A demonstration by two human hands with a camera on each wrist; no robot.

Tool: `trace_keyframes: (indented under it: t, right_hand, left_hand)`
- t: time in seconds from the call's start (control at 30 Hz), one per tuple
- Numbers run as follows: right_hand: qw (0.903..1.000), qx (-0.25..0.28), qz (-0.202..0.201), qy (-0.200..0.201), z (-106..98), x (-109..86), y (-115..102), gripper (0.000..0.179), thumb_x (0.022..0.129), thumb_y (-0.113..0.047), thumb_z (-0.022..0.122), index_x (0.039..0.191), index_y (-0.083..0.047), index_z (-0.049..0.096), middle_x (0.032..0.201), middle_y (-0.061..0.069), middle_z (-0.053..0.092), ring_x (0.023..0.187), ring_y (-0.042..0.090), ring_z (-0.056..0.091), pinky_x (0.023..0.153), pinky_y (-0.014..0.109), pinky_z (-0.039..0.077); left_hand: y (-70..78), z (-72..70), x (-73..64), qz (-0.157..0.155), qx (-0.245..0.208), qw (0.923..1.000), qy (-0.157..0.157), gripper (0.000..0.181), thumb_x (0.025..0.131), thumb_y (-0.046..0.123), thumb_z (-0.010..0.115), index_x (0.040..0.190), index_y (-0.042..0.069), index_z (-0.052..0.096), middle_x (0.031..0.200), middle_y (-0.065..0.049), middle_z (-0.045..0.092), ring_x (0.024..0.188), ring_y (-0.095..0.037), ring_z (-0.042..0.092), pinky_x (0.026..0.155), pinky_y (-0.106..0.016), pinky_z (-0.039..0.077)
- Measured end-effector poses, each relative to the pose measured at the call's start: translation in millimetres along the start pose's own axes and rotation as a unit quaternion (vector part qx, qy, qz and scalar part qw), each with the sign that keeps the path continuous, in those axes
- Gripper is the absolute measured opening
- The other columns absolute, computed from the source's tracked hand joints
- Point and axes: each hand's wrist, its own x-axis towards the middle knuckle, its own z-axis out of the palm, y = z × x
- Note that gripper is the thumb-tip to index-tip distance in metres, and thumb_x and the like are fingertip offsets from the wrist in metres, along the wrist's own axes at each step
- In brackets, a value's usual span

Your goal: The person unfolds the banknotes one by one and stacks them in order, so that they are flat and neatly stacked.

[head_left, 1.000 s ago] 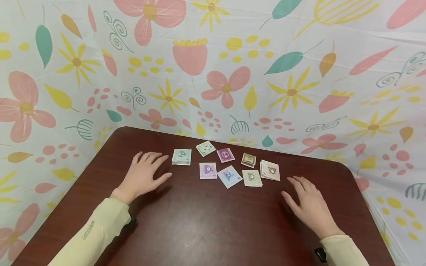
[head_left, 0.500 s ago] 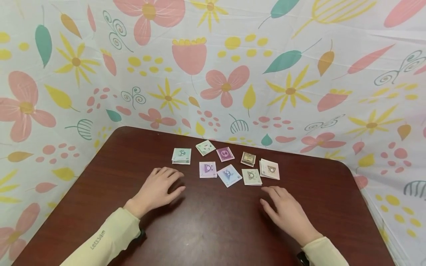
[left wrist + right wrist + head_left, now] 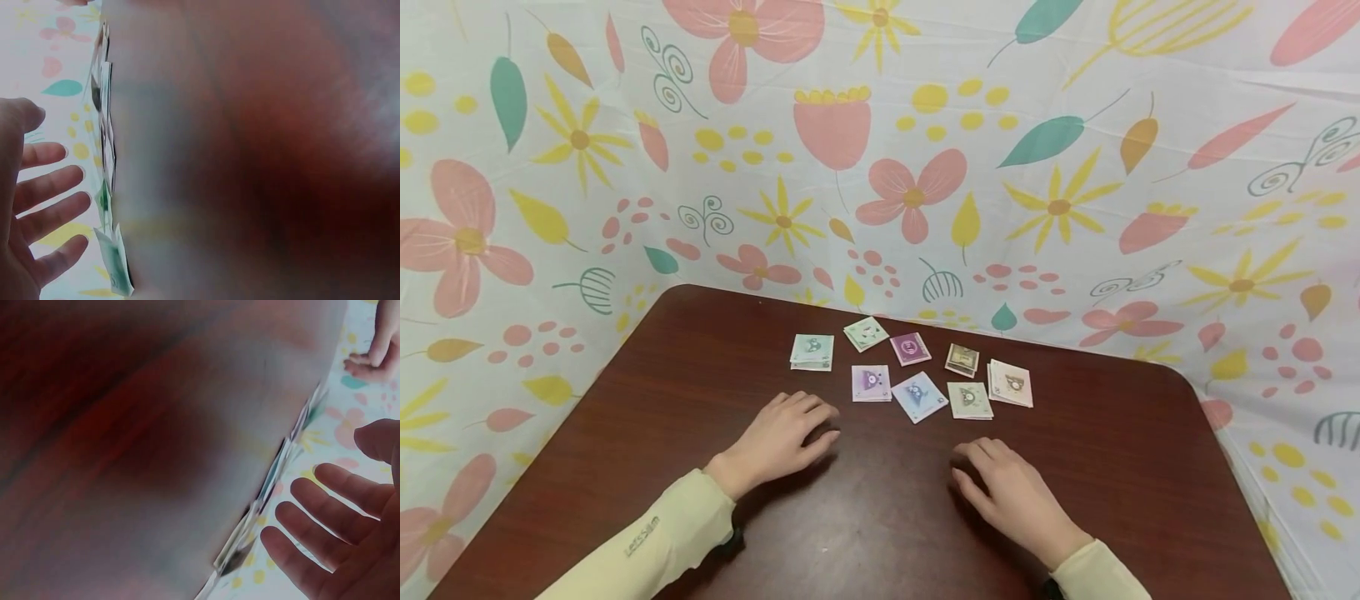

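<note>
My left hand (image 3: pixel 782 437) hovers low over the table, palm down, fingers loosely bent with nothing in them. It is nearest the folded teal play banknote (image 3: pixel 812 351) and the lilac one (image 3: pixel 871 383). Across from it, my right hand (image 3: pixel 1011 492) is likewise relaxed, just below the pale green-grey note (image 3: pixel 970 401). Beside these lie a blue note (image 3: pixel 920 397), a green one (image 3: pixel 866 333), a purple one (image 3: pixel 911 348), a brown-gold one (image 3: pixel 962 358) and a beige one (image 3: pixel 1011 383). Both wrist views show spread fingers apart from the notes.
The dark reddish-brown table (image 3: pixel 865 517) has rounded far corners. A white cloth (image 3: pixel 700 117) printed with flowers and leaves hangs right behind its back and side edges. The notes sit in two loose rows towards the back.
Both hands have moved inward and towards the near side, closer to each other. The notes have stayed where they were; the head view has shifted slightly.
</note>
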Motion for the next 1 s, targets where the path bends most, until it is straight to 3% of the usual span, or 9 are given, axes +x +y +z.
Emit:
trace_keyframes:
  t: [0.17, 0.3, 0.5, 0.7, 1.0]
  right_hand:
    - [1.0000, 0.002, -0.005, -0.003, 3, 1.0, -6, 0.022, 0.090, -0.022, 0.080, 0.110, -0.014, 0.072, 0.102, -0.007, 0.068, 0.093, 0.011, 0.063, 0.077, 0.034, 0.056]
    - [0.9999, 0.004, -0.011, 0.002, 4, 2.3, -9, 0.022, 0.089, -0.020, 0.081, 0.108, -0.014, 0.072, 0.101, -0.008, 0.068, 0.091, 0.011, 0.063, 0.075, 0.033, 0.056]
    - [0.9998, 0.005, -0.017, 0.001, 7, 3.2, -10, 0.020, 0.090, -0.020, 0.080, 0.107, -0.014, 0.072, 0.100, -0.008, 0.067, 0.089, 0.011, 0.063, 0.074, 0.034, 0.056]
    - [0.9996, 0.002, -0.027, 0.004, 8, 4.1, -10, 0.022, 0.088, -0.020, 0.082, 0.107, -0.015, 0.072, 0.099, -0.008, 0.067, 0.089, 0.011, 0.062, 0.074, 0.033, 0.056]
    - [0.9996, 0.007, -0.010, -0.026, 6, 2.4, -10, 0.020, 0.092, -0.024, 0.079, 0.110, -0.016, 0.071, 0.102, -0.009, 0.066, 0.091, 0.009, 0.062, 0.076, 0.033, 0.056]
  left_hand:
    - [-9.1, -0.8, 14.2, -0.002, -0.007, 1.0000, 0.004, 0.019, 0.099, 0.031, 0.070, 0.112, 0.018, 0.074, 0.108, 0.002, 0.071, 0.102, -0.020, 0.065, 0.086, -0.043, 0.052]
    - [-25.5, -1.9, 29.8, -0.009, -0.023, 0.9994, 0.023, 0.015, 0.099, 0.027, 0.071, 0.109, 0.016, 0.074, 0.105, 0.000, 0.073, 0.097, -0.022, 0.069, 0.084, -0.044, 0.056]
    - [-58.3, -4.4, 54.6, -0.087, -0.071, 0.9932, 0.031, 0.014, 0.101, 0.022, 0.068, 0.109, 0.012, 0.075, 0.101, -0.003, 0.072, 0.092, -0.023, 0.068, 0.081, -0.044, 0.057]
    - [-86.5, -5.7, 71.4, -0.143, -0.095, 0.9851, -0.007, 0.016, 0.102, 0.020, 0.067, 0.114, 0.010, 0.074, 0.102, -0.004, 0.069, 0.093, -0.026, 0.068, 0.079, -0.045, 0.056]
    - [-116.9, 1.3, 81.5, -0.200, -0.106, 0.9696, -0.093, 0.033, 0.101, 0.023, 0.070, 0.129, 0.005, 0.068, 0.123, -0.016, 0.064, 0.108, -0.032, 0.061, 0.091, -0.050, 0.052]
